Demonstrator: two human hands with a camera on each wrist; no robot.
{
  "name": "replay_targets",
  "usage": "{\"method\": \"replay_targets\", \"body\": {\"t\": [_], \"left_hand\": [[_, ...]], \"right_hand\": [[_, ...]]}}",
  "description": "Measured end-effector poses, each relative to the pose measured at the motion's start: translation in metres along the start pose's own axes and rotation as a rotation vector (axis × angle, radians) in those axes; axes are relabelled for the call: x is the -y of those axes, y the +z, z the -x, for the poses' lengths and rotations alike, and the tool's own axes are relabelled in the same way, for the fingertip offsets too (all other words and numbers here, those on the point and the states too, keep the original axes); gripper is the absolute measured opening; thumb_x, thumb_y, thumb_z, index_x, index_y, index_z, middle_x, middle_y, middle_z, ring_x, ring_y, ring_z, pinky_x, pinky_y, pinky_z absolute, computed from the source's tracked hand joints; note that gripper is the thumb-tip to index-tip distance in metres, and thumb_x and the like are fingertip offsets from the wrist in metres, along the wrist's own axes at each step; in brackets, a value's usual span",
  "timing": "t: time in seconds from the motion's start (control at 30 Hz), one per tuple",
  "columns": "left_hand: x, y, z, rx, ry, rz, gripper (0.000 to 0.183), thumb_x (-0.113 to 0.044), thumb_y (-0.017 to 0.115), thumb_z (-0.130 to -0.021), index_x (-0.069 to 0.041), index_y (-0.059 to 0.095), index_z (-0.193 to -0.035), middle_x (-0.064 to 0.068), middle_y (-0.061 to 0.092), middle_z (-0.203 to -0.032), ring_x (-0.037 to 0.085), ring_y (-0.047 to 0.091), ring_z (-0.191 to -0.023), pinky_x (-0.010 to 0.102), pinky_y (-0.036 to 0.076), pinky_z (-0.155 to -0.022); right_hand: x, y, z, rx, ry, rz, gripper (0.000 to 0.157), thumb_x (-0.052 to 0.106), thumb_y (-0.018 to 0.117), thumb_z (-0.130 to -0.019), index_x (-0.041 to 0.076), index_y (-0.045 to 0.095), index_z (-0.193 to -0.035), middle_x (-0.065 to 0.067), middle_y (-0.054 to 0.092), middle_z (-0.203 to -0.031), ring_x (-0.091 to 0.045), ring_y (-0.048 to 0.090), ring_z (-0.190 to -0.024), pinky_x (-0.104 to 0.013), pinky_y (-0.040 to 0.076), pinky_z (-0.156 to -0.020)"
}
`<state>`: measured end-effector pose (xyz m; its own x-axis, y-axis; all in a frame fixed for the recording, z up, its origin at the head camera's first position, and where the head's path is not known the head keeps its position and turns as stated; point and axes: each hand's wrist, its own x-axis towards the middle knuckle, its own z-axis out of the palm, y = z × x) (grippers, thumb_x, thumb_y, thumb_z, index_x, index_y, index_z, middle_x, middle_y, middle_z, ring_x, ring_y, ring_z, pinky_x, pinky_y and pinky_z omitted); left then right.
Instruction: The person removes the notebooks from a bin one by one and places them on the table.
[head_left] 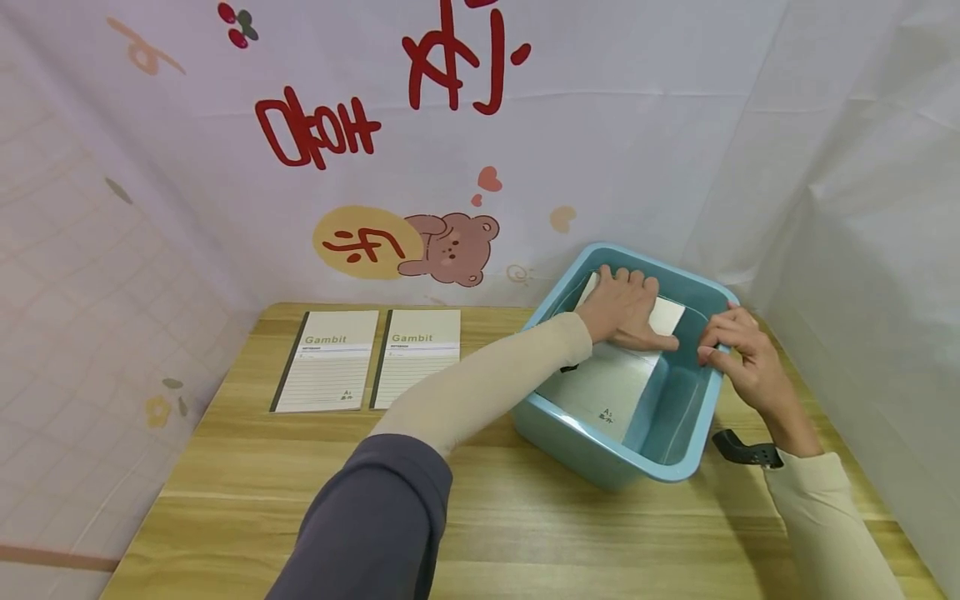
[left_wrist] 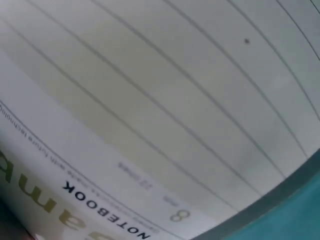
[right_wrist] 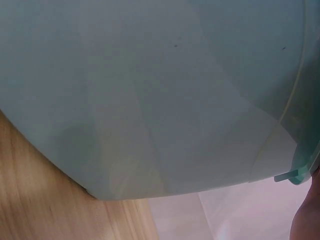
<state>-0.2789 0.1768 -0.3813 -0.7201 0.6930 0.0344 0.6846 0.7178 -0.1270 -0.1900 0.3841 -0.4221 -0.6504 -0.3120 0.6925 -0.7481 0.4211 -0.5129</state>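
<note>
My left hand (head_left: 626, 310) reaches into a light blue plastic bin (head_left: 577, 442), its fingers spread across the upper part of a notebook (head_left: 600, 387) and its thumb stretched out to the right. The notebook lies inside the bin, its top partly hidden under the hand. Close up in the left wrist view, its lined cover (left_wrist: 165, 105) shows the word NOTEBOOK. My right hand (head_left: 742, 350) grips the bin's right rim, fingers curled over it. In the right wrist view the bin's outer wall (right_wrist: 150, 100) fills most of the picture, with part of the hand at the right edge.
Two Gambit notebooks lie side by side on the wooden table (head_left: 300, 492), one left (head_left: 326, 360) and one right (head_left: 417, 354), to the left of the bin. A white printed cloth (head_left: 622, 150) hangs behind the table and along its sides.
</note>
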Motion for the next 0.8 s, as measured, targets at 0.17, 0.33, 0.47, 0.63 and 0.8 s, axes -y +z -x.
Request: {"method": "replay_targets", "body": {"t": [0.17,0.33,0.47,0.63,0.8], "left_hand": [[0.01,-0.01,0.003,-0.033,-0.005,0.021,0.074,-0.092,0.032,-0.082,-0.023,0.042,-0.106,-0.005,0.046,-0.102,0.014,0.041,-0.088,0.034,0.026,-0.082],[0.017,-0.025,0.006,-0.073,-0.002,0.049,0.073,-0.091,0.032,-0.083,-0.023,0.042,-0.107,-0.006,0.047,-0.103,0.012,0.042,-0.09,0.034,0.029,-0.083],[0.021,-0.041,0.008,-0.106,-0.008,0.065,0.07,-0.09,0.034,-0.083,-0.024,0.042,-0.106,-0.007,0.044,-0.101,0.011,0.041,-0.09,0.034,0.027,-0.084],[0.028,-0.063,0.013,-0.155,-0.013,0.089,0.071,-0.09,0.037,-0.082,-0.024,0.042,-0.108,-0.007,0.046,-0.103,0.011,0.042,-0.091,0.033,0.027,-0.083],[0.036,-0.09,0.02,-0.202,-0.04,0.102,0.071,-0.089,0.038,-0.081,-0.025,0.043,-0.11,-0.008,0.049,-0.104,0.01,0.043,-0.093,0.032,0.029,-0.084]], "right_hand": [[0.002,0.0,-0.001,-0.005,0.001,0.005,0.031,-0.02,0.058,-0.074,0.009,0.061,-0.064,0.002,0.057,-0.074,-0.012,0.045,-0.092,-0.04,0.016,-0.121],[0.001,0.001,-0.001,-0.005,-0.005,-0.003,0.033,-0.02,0.057,-0.074,0.011,0.061,-0.063,0.002,0.056,-0.074,-0.012,0.045,-0.09,-0.041,0.015,-0.121],[0.001,0.002,-0.001,-0.002,-0.004,-0.007,0.032,-0.019,0.057,-0.075,0.01,0.061,-0.064,0.002,0.056,-0.074,-0.012,0.045,-0.089,-0.042,0.014,-0.122],[0.001,0.002,-0.001,-0.008,0.006,-0.008,0.029,-0.019,0.056,-0.075,0.008,0.061,-0.063,0.002,0.056,-0.074,-0.012,0.044,-0.089,-0.041,0.014,-0.122],[0.002,0.001,-0.001,-0.018,0.018,-0.017,0.03,-0.019,0.057,-0.075,0.009,0.061,-0.063,0.003,0.057,-0.075,-0.012,0.044,-0.09,-0.041,0.015,-0.123]]}}
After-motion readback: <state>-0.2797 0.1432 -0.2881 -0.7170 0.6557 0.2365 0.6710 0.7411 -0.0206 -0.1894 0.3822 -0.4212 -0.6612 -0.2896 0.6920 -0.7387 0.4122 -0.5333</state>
